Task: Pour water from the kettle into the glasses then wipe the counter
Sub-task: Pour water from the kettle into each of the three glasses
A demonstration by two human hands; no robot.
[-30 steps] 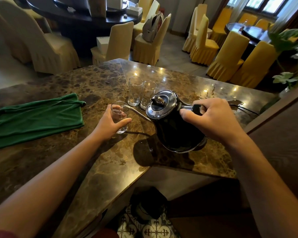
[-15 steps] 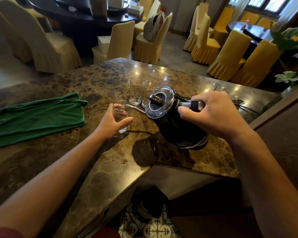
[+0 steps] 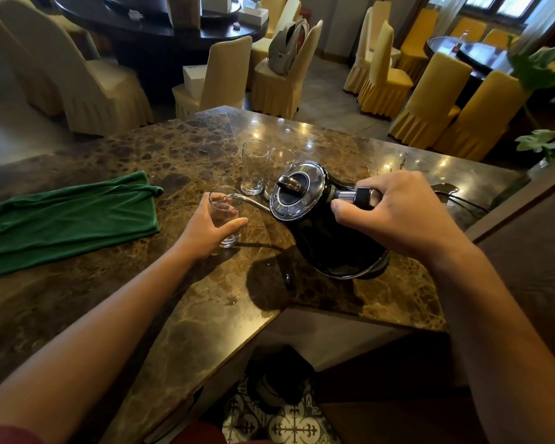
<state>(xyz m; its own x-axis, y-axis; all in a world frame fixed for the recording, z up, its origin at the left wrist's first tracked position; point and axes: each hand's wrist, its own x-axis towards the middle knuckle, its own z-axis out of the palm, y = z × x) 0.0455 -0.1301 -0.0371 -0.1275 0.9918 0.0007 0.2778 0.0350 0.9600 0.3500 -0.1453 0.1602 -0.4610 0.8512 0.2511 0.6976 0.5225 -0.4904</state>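
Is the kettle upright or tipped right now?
Tipped. The kettle leans left, lid facing the camera, spout tip over the glass rim. Right hand holds its handle.

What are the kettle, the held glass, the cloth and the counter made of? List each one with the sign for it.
Kettle: glossy black body, likely enamelled or coated metal; shiny chrome-like lid and spout.
Held glass: clear glass, the left hand shows through it.
Cloth: soft green fabric, matte and creased.
Counter: polished brown stone, marble by its veining, with lamp reflections.
Right hand grips the handle.

counter [image 3: 180, 315]: brown marble | green cloth [image 3: 68, 216] left | 3 glasses [image 3: 253, 168] centre
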